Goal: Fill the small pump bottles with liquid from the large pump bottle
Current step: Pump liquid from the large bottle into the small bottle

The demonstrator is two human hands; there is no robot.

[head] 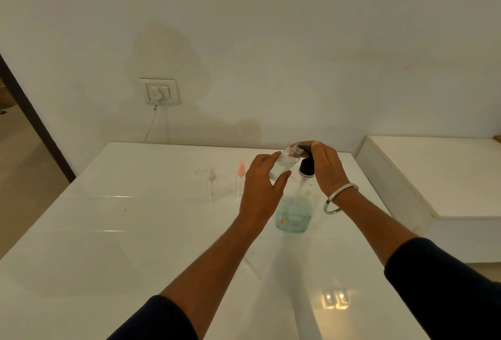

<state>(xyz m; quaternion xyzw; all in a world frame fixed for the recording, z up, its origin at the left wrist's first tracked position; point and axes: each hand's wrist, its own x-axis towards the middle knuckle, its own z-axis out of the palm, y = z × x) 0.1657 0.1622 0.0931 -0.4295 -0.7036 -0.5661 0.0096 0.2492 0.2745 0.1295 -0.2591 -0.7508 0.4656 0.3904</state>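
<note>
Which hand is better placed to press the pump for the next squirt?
Right. The right hand already rests on the large bottle's black pump head, while the left hand grips the small open bottle tilted at the nozzle.

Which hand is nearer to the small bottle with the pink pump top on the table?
Left. The left hand, holding a small clear bottle, is just right of the pink-topped bottle; the right hand presses the large bottle's black pump, farther right.

A glossy white table (pixel 113 231) stands against a pale wall (pixel 271 28). On the wall, a white socket (pixel 159 91) holds a plug, its thin cord (pixel 150 125) hanging down. A low white ledge (pixel 433 174) sits to the right.
</note>
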